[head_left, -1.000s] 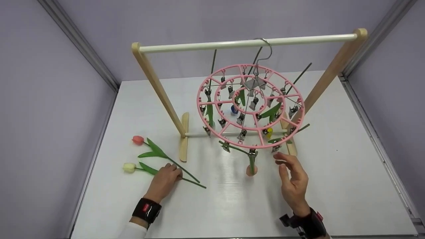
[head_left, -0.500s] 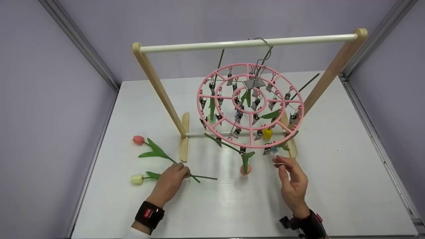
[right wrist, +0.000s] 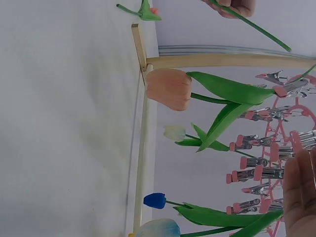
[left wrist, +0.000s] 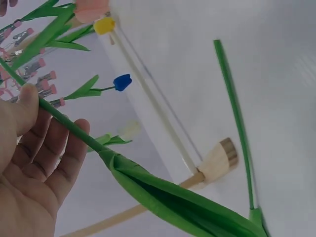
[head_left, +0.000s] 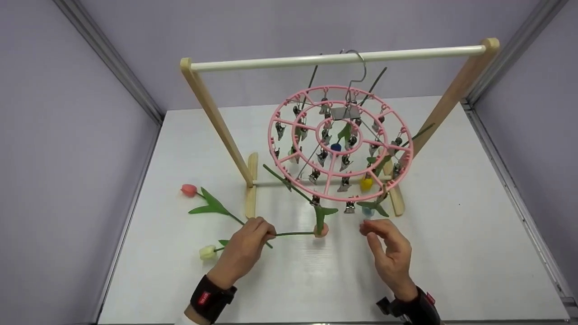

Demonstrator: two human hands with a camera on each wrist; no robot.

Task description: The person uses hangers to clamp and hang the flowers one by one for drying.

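Note:
My left hand (head_left: 266, 233) pinches the green stem (left wrist: 64, 121) of a cream tulip (head_left: 207, 252), lifted just off the white table (head_left: 451, 253), stem tip pointing right. A pink round clip hanger (head_left: 275, 149) hangs by its hook from the white rod (head_left: 271, 62) of a wooden rack. Several tulips hang head down from its clips: peach (head_left: 321, 230), yellow (head_left: 365, 183), blue (head_left: 335, 147). My right hand (head_left: 369, 231) hovers under the hanger's near rim, fingers loosely curled, holding nothing. In the right wrist view the peach tulip (right wrist: 169, 89) hangs close by.
A red tulip (head_left: 188, 190) with a green leaf lies on the table to the left, beside the rack's left foot (head_left: 250, 185). The rack's right post (head_left: 451, 97) slants toward the back right. Lilac walls enclose the table on three sides.
My left hand has lifted the cream tulip and carried it to the right, toward the hanger. The hanger has turned and swung. My right hand has drifted slightly left.

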